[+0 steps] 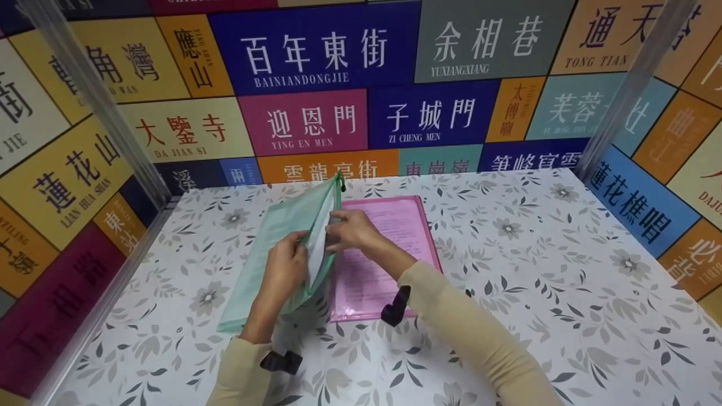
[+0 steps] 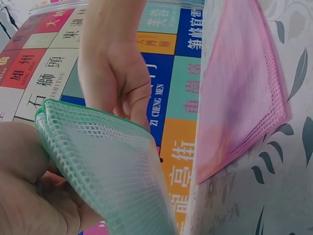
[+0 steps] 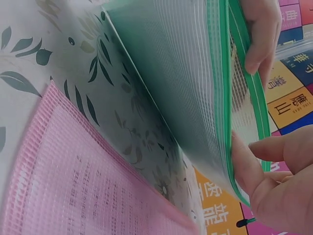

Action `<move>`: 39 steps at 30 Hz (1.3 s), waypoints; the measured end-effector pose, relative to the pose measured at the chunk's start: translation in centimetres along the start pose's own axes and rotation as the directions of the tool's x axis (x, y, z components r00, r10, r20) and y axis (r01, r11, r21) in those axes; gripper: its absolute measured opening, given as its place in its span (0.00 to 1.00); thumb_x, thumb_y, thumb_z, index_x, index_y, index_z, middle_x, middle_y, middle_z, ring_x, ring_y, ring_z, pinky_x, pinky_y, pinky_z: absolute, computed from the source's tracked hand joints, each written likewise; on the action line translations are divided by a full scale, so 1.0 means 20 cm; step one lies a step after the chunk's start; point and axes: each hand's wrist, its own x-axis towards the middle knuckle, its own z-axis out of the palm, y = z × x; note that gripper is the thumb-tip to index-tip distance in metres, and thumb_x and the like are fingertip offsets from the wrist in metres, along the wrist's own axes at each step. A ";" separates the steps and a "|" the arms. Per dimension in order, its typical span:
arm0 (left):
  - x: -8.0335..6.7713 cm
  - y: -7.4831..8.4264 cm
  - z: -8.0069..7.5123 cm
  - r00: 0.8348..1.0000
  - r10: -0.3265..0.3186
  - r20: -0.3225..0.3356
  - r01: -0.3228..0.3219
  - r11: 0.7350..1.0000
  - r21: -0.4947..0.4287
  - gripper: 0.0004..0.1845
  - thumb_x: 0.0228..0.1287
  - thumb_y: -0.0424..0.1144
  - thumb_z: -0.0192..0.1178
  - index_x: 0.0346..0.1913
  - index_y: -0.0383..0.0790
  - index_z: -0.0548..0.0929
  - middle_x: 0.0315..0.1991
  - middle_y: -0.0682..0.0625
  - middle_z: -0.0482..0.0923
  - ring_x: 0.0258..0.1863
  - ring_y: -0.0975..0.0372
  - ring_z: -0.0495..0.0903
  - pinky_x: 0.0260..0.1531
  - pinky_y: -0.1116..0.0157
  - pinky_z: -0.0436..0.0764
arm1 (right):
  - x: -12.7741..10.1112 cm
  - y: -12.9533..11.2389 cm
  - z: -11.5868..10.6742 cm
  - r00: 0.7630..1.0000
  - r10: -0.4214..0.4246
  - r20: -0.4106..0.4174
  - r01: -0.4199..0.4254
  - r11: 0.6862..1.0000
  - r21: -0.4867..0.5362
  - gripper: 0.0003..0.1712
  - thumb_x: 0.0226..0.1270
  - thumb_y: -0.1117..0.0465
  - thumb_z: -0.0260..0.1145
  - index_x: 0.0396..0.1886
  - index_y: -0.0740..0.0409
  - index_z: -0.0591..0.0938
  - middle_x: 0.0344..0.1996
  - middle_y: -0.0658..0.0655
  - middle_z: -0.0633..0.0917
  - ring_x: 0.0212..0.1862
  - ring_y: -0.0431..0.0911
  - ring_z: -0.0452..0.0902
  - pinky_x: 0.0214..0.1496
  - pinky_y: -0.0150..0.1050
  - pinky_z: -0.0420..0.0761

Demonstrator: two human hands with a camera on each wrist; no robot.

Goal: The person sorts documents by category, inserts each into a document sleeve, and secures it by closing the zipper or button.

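A translucent green mesh zip pouch (image 1: 282, 220) stands tilted on the table with its green-edged mouth apart; white paper shows inside. My left hand (image 1: 286, 262) grips one side of the mouth between thumb and fingers. The fingers of my right hand (image 1: 352, 230) reach into the gap. In the right wrist view, one finger of my right hand (image 3: 281, 176) lies along the inner side of the green edge, its thumb standing apart. Flat beside the green pouch lies a pink mesh pouch (image 1: 389, 254) with a printed sheet inside.
A floral-patterned cloth (image 1: 536, 270) covers the table. Behind it rises a wall of coloured sign panels (image 1: 310, 51). Transparent edge strips (image 1: 632, 84) run along the left and right sides. A small dark zip pull (image 3: 242, 223) hangs at the green pouch's far corner.
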 end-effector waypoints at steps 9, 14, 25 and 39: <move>0.00 0.00 -0.01 0.999 -0.034 0.004 0.034 0.999 -0.002 0.22 0.73 0.30 0.43 0.66 0.32 0.75 0.32 0.44 0.78 0.28 0.61 0.72 0.28 0.66 0.69 | 0.04 -0.01 -0.09 1.000 -0.015 -0.026 0.015 1.000 0.019 0.29 0.71 0.68 0.60 0.71 0.66 0.71 0.48 0.70 0.87 0.45 0.52 0.89 0.43 0.45 0.87; 0.00 0.00 -0.02 1.000 -0.007 -0.013 0.007 1.000 -0.006 0.22 0.74 0.30 0.43 0.65 0.31 0.76 0.29 0.45 0.77 0.25 0.62 0.69 0.27 0.66 0.68 | 0.07 -0.02 -0.14 0.996 -0.058 -0.062 0.058 0.998 -0.016 0.26 0.73 0.67 0.58 0.69 0.65 0.72 0.50 0.69 0.86 0.48 0.56 0.87 0.42 0.44 0.88; 0.00 0.01 -0.04 0.999 -0.034 -0.015 0.034 0.999 -0.011 0.22 0.73 0.31 0.43 0.65 0.33 0.76 0.23 0.49 0.71 0.22 0.62 0.65 0.26 0.66 0.66 | 0.21 0.06 -0.25 0.968 -0.181 -0.176 0.152 0.975 -0.165 0.22 0.75 0.59 0.58 0.66 0.57 0.77 0.55 0.64 0.83 0.55 0.54 0.82 0.45 0.47 0.87; -0.01 0.02 -0.05 0.999 -0.040 -0.008 0.039 0.998 -0.051 0.22 0.71 0.31 0.44 0.63 0.33 0.78 0.18 0.55 0.65 0.17 0.65 0.61 0.20 0.67 0.64 | 0.38 0.02 -0.28 0.982 -0.164 -0.090 0.140 0.964 -0.226 0.31 0.79 0.42 0.49 0.74 0.51 0.69 0.71 0.56 0.73 0.72 0.52 0.68 0.71 0.49 0.70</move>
